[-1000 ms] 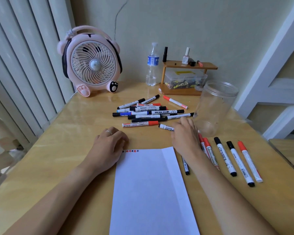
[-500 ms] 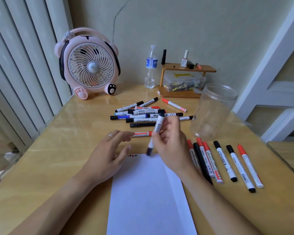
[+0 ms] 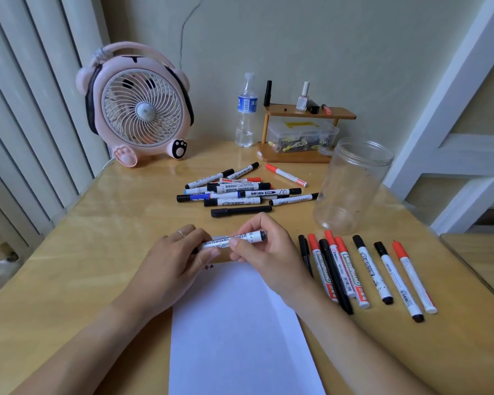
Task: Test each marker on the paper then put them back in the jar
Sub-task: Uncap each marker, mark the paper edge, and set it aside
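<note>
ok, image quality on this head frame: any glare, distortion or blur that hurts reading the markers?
Head view: wide-angle bowing bends the blinds and door frame. Soft daylight puts glare streaks on the glossy table at left. The clear jar is low-contrast. Print on the marker held by the left hand and right hand reads sharply; no motion blur.

Left hand (image 3: 173, 258) and right hand (image 3: 264, 249) meet, fingers curled, gripping one marker (image 3: 233, 239) held level. Forearms enter from 7 and 5 o'clock.
</note>
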Motion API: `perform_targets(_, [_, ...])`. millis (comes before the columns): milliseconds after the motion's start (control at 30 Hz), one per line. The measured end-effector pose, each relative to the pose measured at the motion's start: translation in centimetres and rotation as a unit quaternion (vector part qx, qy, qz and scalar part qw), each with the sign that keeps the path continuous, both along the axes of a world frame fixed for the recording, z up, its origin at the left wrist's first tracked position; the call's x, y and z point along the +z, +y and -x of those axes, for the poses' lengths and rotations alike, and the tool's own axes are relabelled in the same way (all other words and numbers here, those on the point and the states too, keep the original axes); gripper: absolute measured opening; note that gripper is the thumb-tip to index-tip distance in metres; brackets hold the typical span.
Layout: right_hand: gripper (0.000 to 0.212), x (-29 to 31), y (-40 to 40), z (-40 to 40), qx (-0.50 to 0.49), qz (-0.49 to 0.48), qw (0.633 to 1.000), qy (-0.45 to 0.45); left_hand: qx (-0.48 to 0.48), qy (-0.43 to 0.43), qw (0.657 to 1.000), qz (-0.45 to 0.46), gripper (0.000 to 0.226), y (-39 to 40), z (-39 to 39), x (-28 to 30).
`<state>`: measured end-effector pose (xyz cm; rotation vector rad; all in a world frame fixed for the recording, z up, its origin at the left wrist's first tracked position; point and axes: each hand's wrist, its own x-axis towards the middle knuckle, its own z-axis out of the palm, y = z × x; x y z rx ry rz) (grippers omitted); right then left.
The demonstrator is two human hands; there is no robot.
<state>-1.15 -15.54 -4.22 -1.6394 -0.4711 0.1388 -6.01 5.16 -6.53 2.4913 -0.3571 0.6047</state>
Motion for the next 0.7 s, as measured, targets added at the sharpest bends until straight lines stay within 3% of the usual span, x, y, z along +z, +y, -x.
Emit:
perform_targets(267, [0.02, 0.5, -0.5, -0.2, -0.033, 0.096, 0.991, -0.082, 0.023, -0.001, 0.999, -0.047, 0.037, 0.6, -0.2, 0.0])
perform_targets(333, [0.021, 0.8, -1.0, -0.2, -0.019, 0.185, 0.966, -0.18, 0.014, -0.017, 0.998, -0.057, 0.039, 0.4, -0.1, 0.1])
perform_targets(467, [0.013, 1.2, 0.0, 0.7, 0.003, 0.357, 0.856, -0.375, -0.001, -0.034, 0.994, -0.103, 0.037, -0.6, 0.1, 0.1])
perform_targets(700, [0.029, 0.6, 1.1, 1.4, 0.03, 0.43, 0.817, -0.382, -0.007, -0.028, 0.99, -0.135, 0.042, 0.0, -0.1, 0.0])
